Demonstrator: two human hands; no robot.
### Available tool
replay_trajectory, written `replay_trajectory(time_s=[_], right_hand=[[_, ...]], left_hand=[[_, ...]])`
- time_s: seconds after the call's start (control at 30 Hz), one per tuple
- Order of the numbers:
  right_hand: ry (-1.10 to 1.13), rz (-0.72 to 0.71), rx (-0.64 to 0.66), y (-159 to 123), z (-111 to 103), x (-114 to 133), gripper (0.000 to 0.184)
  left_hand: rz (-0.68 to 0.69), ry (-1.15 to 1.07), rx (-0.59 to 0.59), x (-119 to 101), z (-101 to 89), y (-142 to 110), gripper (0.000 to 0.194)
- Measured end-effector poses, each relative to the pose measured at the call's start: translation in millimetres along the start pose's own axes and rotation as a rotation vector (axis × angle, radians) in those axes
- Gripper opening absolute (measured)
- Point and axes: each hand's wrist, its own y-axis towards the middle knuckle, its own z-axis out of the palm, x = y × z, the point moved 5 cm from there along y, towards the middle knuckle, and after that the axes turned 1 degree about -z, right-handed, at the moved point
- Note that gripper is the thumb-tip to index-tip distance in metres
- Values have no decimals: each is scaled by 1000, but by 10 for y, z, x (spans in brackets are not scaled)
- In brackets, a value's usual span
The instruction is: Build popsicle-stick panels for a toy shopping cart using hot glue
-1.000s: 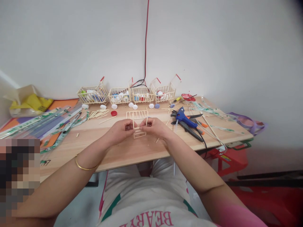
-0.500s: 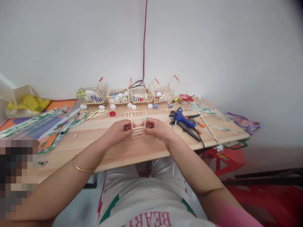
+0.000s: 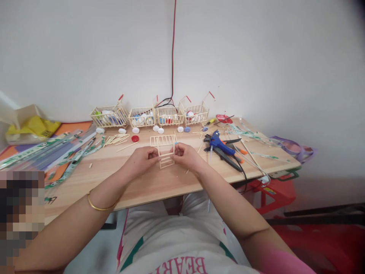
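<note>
"Where's the openwork pale wooden-stick frame (image 3: 166, 155)?"
"In from the front edge of the light-brown wooden desk (image 3: 159, 186)."
"Fingers?"
"Left hand (image 3: 140, 160) and right hand (image 3: 186, 155) each pinch one side."

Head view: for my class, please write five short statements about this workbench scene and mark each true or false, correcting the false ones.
1. The left hand and right hand both hold the stick frame. True.
2. The stick carts in the back row number three. False: there are four.
3. The blue glue gun lies to the right of the stick frame. True.
4. The red lid lies beside the glue gun. False: it lies left of the stick frame.
5. A gold bangle circles the left forearm. True.
</note>
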Motion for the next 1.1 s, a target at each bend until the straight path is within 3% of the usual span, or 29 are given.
replay_trajectory(time_s=[0.4, 0.9, 1.1], right_hand=[[-76, -28, -96, -23, 16, 38, 14], [83, 37, -52, -16, 5, -11, 24], [42, 24, -27, -27, -4, -1, 14]], left_hand=[[50, 164, -39, -39, -35, -8, 21], [-5, 49, -15, 3, -16, -3, 22], [-44, -9, 23, 11, -16, -1, 24]])
